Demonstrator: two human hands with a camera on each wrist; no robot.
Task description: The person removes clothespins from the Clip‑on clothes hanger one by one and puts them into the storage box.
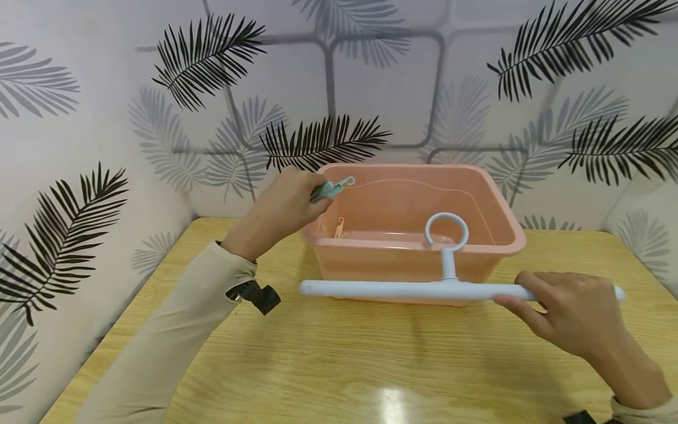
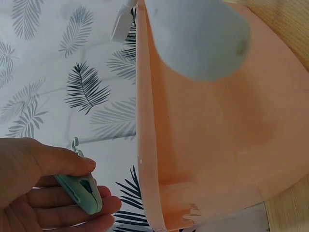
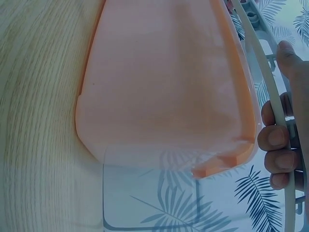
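Observation:
My left hand (image 1: 286,203) is raised at the left end of a pink plastic tub (image 1: 397,266). Between its thumb and fingers it pinches a mint-green clothespin (image 1: 329,189) with a small hook at one end; the left wrist view shows this clothespin (image 2: 83,192) closely. To the right, my right hand (image 1: 580,309) grips a light blue hanger (image 1: 381,289), a long bar with a ring-shaped hook standing up from it. The bar runs level across the front of the tub. In the right wrist view the fingers (image 3: 277,137) curl round the hanger's bar.
A peach-coloured clothespin (image 1: 339,228) shows inside the tub near its left end. The tub stands on a wooden table (image 1: 339,359), close to a wall (image 1: 381,106) with a leaf pattern.

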